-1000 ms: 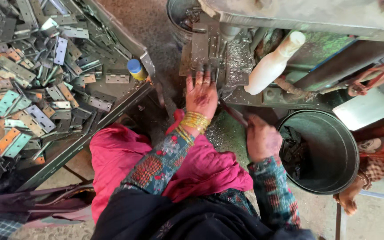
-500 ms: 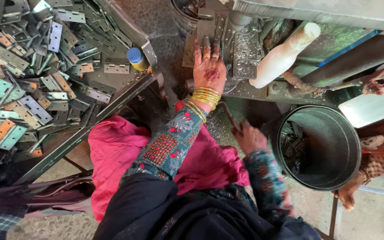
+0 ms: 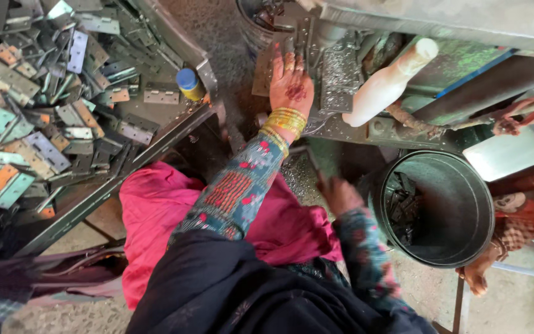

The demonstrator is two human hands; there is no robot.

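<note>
hinge plate (image 3: 296,38), flat grey metal, sits on the machine bed (image 3: 341,74) at the top, under the left hand (image 3: 290,83), whose fingers lie spread and flat on it. right hand (image 3: 339,193) is blurred beside the round metal bucket (image 3: 465,185); i cannot tell its fingers. the bucket holds a few dark pieces. a tray (image 3: 174,43) at left is heaped with hinges (image 3: 38,99).

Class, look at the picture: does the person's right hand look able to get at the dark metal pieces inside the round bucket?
Probably yes. The right hand hangs just beside the bucket, whose top is open, and nothing lies between it and the metal pieces.
</note>
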